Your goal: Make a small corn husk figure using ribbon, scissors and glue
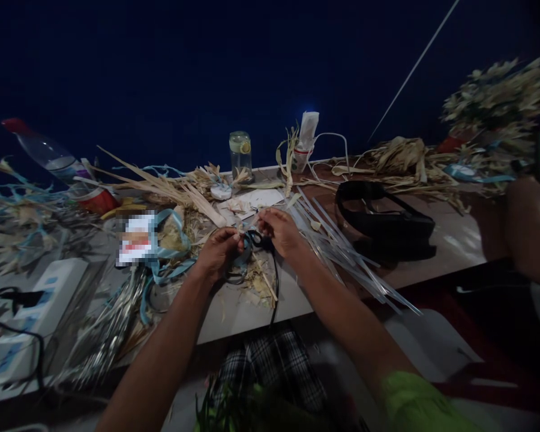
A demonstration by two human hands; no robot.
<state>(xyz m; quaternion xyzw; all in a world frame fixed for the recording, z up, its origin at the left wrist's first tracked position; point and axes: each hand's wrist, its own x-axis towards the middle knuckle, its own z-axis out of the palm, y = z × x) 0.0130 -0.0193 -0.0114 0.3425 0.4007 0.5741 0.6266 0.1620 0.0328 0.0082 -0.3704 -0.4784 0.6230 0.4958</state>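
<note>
Over the table, my left hand (220, 251) and my right hand (279, 230) are close together, each with thumb and fingers pinched. A small pale strip (246, 228) shows between their fingertips; it looks like dried husk, but it is too small and dim to be sure. Just below the fingers lies a dark loop (255, 239), with a black cable (276, 282) running down to the table edge. Husk scraps (257, 282) are scattered under my hands. Beyond them is a white sheet (263, 199) with bits on it.
Clear plastic rods (342, 252) and a black strapped case (389, 225) lie to the right. Dried husks (180, 192), a lanyard (173, 273), metal wires (117, 324) and a power strip (49, 306) crowd the left. A bottle (240, 157) and paper cup (301, 159) stand behind. Another person's arm (533, 228) is at far right.
</note>
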